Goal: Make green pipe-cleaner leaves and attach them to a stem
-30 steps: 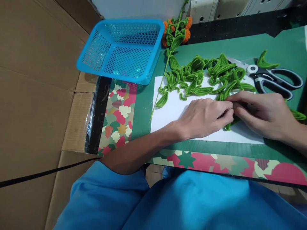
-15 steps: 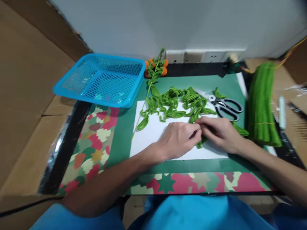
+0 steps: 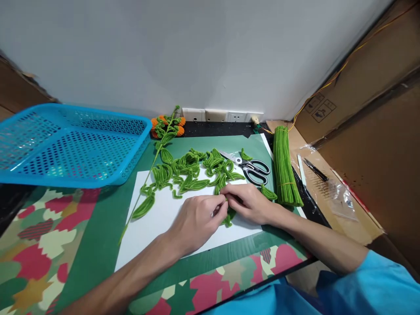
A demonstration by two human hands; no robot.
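My left hand (image 3: 201, 218) and my right hand (image 3: 251, 203) meet fingertip to fingertip over the white paper (image 3: 164, 218). Both are closed in a pinch on a green pipe-cleaner leaf (image 3: 229, 217), which pokes out below the fingers; the pinched part is hidden. Just beyond the hands lies a heap of looped pipe-cleaner leaves (image 3: 188, 164). A finished stem with leaves (image 3: 144, 205) slants along the paper's left side. Black-and-grey scissors (image 3: 251, 167) rest beyond my right hand, blades pointing left. Another loose leaf (image 3: 268, 192) sits beside my right wrist.
A blue plastic basket (image 3: 129, 168) stands at the left. Orange pipe-cleaner flowers (image 3: 180, 130) lie by the wall sockets (image 3: 216, 115). At right are a banded bundle of green pipe cleaners (image 3: 285, 170), a white-handled tool (image 3: 301, 170), a black pen-like tool (image 3: 315, 169) and cardboard (image 3: 370, 144).
The head view has turned to the right and up, so everything sits further left and lower. Both hands stay pinched together at the same spot over the paper.
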